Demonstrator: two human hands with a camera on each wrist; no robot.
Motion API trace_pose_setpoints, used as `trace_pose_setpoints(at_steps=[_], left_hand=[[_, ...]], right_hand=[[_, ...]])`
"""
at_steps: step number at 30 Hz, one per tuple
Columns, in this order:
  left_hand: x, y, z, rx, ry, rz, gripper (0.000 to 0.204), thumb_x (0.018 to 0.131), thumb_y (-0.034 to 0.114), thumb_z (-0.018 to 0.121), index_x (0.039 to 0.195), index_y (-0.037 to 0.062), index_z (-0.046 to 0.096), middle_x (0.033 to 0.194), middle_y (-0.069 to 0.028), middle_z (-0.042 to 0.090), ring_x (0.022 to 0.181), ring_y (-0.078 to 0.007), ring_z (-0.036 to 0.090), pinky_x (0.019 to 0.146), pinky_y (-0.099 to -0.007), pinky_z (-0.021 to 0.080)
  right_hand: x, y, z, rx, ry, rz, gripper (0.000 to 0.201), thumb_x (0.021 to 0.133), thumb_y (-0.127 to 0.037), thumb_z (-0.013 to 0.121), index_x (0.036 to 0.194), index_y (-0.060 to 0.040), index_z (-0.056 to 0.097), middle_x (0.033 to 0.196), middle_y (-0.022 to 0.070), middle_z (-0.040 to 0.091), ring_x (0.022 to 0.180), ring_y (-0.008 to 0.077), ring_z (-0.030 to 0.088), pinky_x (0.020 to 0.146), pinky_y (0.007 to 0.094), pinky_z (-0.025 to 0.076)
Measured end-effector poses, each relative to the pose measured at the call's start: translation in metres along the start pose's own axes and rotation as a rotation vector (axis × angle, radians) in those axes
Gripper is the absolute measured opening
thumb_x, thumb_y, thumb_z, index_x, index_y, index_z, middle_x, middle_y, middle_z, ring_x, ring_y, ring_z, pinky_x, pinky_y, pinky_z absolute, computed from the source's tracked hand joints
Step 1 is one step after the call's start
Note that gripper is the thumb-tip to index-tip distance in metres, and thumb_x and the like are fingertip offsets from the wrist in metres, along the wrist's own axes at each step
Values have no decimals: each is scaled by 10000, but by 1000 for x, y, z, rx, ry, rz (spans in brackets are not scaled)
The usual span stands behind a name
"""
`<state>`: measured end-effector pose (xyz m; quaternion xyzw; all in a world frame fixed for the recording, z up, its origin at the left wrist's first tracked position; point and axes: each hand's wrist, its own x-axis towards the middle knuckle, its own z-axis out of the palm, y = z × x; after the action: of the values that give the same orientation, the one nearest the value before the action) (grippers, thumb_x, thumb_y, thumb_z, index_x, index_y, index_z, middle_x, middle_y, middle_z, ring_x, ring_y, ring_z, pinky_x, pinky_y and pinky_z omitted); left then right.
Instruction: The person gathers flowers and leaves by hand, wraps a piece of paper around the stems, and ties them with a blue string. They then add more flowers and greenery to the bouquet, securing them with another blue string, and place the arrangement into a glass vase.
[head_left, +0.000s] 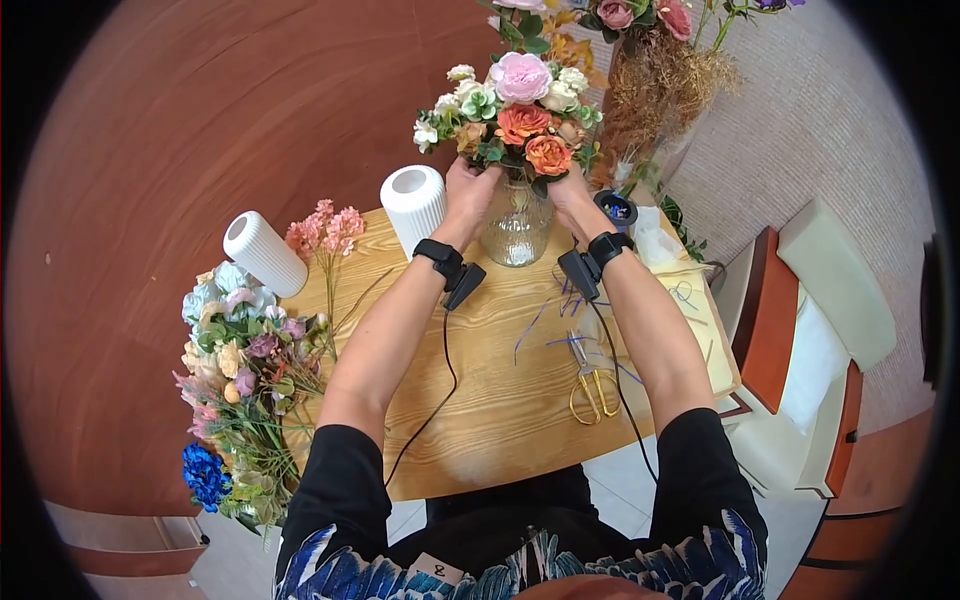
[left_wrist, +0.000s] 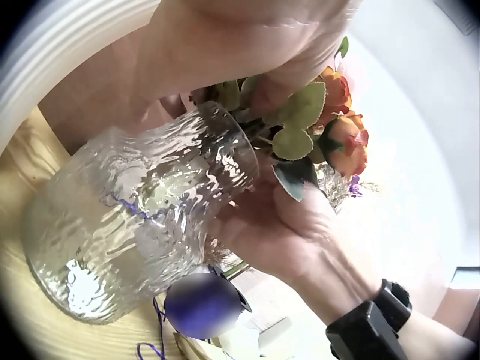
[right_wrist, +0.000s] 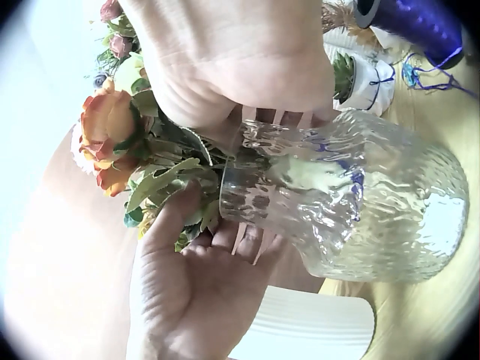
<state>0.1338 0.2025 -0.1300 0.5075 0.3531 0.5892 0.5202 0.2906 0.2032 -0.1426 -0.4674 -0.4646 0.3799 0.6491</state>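
A bouquet of artificial flowers (head_left: 525, 125), with pink, orange and cream blooms, stands at the mouth of a clear rippled-glass vase (head_left: 516, 232). My left hand (head_left: 470, 195) holds the bouquet low on its left side; in the right wrist view its thumb lies on the leaves and its fingers reach behind the vase neck. From the other side my right hand (head_left: 573, 200) holds it under the blooms, palm beside the glass rim in the left wrist view. Purple ribbon (left_wrist: 131, 206) shows through the glass. Leaves and the hands hide much of the stems.
Two white ribbed vases (head_left: 413, 205) (head_left: 264, 254) and pink flower sprigs (head_left: 328, 230) stand to the left. Mixed flowers (head_left: 240, 350) lie along the table's left edge. Gold-handled scissors (head_left: 592, 390), ribbon scraps and a ribbon spool (head_left: 616, 210) are on the right, before a chair (head_left: 800, 330).
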Motion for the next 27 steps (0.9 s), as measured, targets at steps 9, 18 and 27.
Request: trace_pose_setpoints(at_steps=[9,18,27], left_hand=[[-4,9,2,-48,-13,-31,199,865,128,678,1040,48,626,860,17,641,685,-47,505,631,-228,414],[-1,4,-3,-2,-35,-165,194,883,204,702,990,72,609,819,42,606,623,-39,445,588,-223,384],[2,-4,-3,27,-31,-100,253,864,145,701,1056,35,578,870,-7,629,675,-59,503,607,-235,415]], right_hand=[[4,1,-1,-12,10,69,271,904,-204,661,1017,42,675,887,-11,640,765,87,514,673,272,433],[-4,3,-6,-20,-16,67,218,902,-174,657,992,23,677,872,-1,638,765,87,519,667,267,427],[-13,-9,-3,-80,12,68,271,886,-221,680,1001,24,687,886,20,656,789,96,537,688,268,432]])
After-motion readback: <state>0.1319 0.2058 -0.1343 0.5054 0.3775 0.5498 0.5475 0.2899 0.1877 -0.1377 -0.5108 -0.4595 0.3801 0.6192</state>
